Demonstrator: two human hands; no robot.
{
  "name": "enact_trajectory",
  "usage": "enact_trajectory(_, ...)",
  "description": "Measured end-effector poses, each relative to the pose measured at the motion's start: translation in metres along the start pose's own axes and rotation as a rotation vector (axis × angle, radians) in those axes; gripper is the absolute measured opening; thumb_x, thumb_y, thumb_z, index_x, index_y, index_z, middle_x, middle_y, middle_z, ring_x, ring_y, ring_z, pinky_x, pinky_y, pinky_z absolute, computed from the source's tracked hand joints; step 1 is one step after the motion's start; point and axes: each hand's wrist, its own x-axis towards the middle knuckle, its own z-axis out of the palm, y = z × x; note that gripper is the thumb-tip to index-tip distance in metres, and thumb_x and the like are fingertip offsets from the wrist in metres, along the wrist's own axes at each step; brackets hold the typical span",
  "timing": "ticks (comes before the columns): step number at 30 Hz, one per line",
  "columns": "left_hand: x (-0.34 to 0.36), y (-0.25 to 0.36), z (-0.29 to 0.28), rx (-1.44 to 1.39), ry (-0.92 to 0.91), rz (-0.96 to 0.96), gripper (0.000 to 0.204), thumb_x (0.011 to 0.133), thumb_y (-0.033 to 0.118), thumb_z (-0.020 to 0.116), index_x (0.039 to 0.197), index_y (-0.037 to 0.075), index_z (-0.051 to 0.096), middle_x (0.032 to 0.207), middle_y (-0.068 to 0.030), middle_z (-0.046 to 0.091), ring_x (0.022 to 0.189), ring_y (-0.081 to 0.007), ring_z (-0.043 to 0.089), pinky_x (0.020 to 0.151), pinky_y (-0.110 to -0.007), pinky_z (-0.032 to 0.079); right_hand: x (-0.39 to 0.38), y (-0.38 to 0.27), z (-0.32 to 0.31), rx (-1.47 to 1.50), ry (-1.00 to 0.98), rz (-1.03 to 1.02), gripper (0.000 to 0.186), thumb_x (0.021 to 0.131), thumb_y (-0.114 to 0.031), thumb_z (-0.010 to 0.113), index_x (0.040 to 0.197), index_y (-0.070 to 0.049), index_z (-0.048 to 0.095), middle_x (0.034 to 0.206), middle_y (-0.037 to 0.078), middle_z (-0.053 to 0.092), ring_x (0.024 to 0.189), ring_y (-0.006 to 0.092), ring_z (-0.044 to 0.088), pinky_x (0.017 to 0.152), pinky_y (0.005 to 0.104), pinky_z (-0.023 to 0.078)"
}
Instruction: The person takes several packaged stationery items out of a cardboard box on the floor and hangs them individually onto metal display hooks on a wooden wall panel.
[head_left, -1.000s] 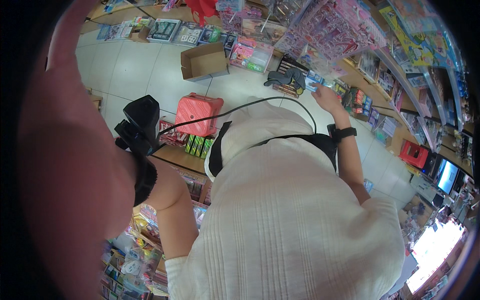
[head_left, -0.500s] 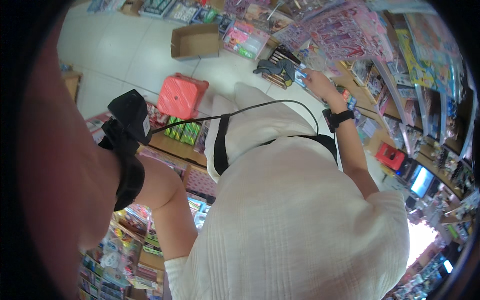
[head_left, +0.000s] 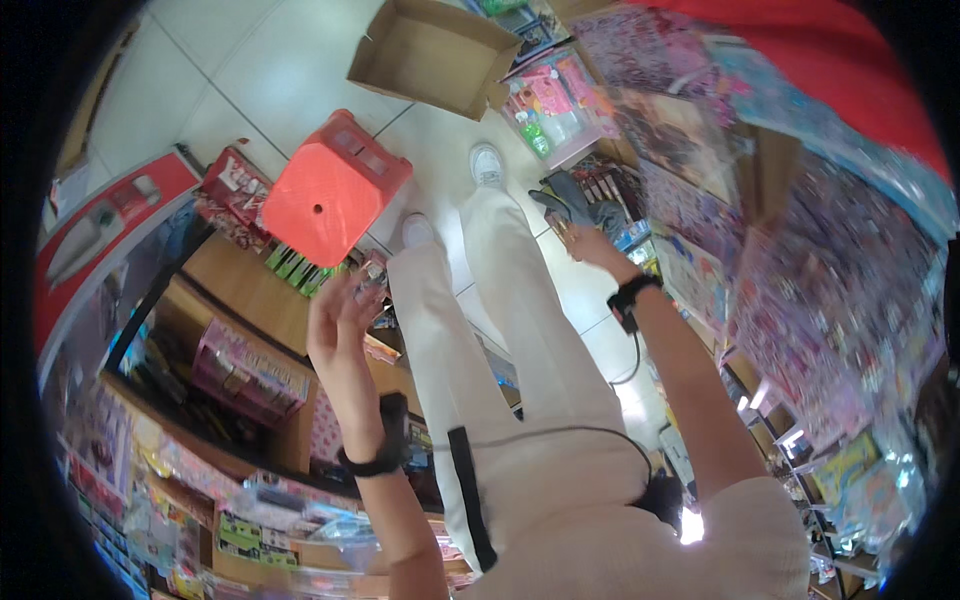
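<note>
My left hand [head_left: 340,315] is raised beside the red plastic stool [head_left: 325,195], its fingers loosely bent and apart, with no held thing visible. My right hand [head_left: 592,248] reaches down at the shelf's foot on the right. Its fingers are closed at a small brownish item, too small to name. Just beyond them lies a dark grey, cloth-like bundle [head_left: 600,213], against a box of brown-striped sticks [head_left: 610,185]. A black strap with a small device [head_left: 630,300] is round my right wrist, and another [head_left: 385,440] is round the left.
An open cardboard box [head_left: 435,55] stands on the tiled floor [head_left: 235,45] ahead. Near it is a clear-lidded tub [head_left: 550,105] with pink and green goods. Wooden shelving [head_left: 250,290] runs along the left. Pink packaged goods [head_left: 800,270] hang on the right. A cable [head_left: 560,430] crosses my lap.
My left hand has come down from close to the camera to beside the stool. The right hand has left a blue-and-white item and is now at a brownish one. The view has shifted.
</note>
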Motion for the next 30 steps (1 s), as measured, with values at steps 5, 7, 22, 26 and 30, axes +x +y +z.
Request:
enact_trajectory(5,0.047,-0.089,0.039,-0.137,0.084,-0.292,0.028,0.088,0.013,0.046,0.112,-0.001,0.048,0.107,-0.0122,0.056,0.094,-0.0188,0.056,0.084,-0.03,0.043,0.15,0.026,-0.05,0.456,0.273,-0.016,0.012,0.078,-0.013,0.052,0.075,-0.002,0.054,0.065,0.012,0.056,0.058,0.0199,0.057,0.049,0.0287,0.045)
enact_trajectory(7,0.062,-0.111,0.04,-0.156,0.128,-0.331,0.028,0.087,0.013,0.047,0.112,-0.001,0.047,0.107,-0.0126,0.055,0.093,-0.0188,0.056,0.084,-0.03,0.043,0.186,-0.011,-0.023,1.001,0.246,0.293,0.009,0.079,-0.011,0.051,0.078,-0.002,0.053,0.064,0.011,0.054,0.059,0.0222,0.058,0.047,0.0282,0.044)
enact_trajectory(22,0.165,-0.155,0.15,-0.161,0.096,-0.379,0.024,0.091,0.014,0.042,0.108,-0.001,0.049,0.102,-0.0126,0.057,0.089,-0.0199,0.057,0.081,-0.032,0.045,0.305,0.054,-0.106,1.482,0.528,0.398,0.042,0.072,-0.006,0.063,0.111,-0.004,0.049,0.116,0.006,0.043,0.11,0.0254,0.038,0.097,0.0427,0.031)
enact_trajectory(26,0.169,-0.145,0.163,-0.162,0.039,-0.337,0.025,0.09,0.013,0.042,0.11,-0.001,0.048,0.104,-0.0117,0.057,0.091,-0.0194,0.056,0.082,-0.031,0.044,0.308,0.066,-0.122,1.508,0.472,0.242,0.025,0.071,-0.008,0.064,0.095,-0.004,0.058,0.099,0.004,0.053,0.109,0.0178,0.04,0.097,0.0409,0.029)
enact_trajectory(30,0.163,-0.146,0.175,-0.134,0.0,-0.339,0.026,0.09,0.014,0.042,0.111,0.0,0.048,0.105,-0.0107,0.056,0.092,-0.0191,0.056,0.083,-0.031,0.044,0.296,0.06,-0.108,1.333,0.43,0.132,0.027,0.076,-0.015,0.062,0.102,-0.008,0.06,0.106,0.002,0.055,0.107,0.0135,0.04,0.093,0.0315,0.028)
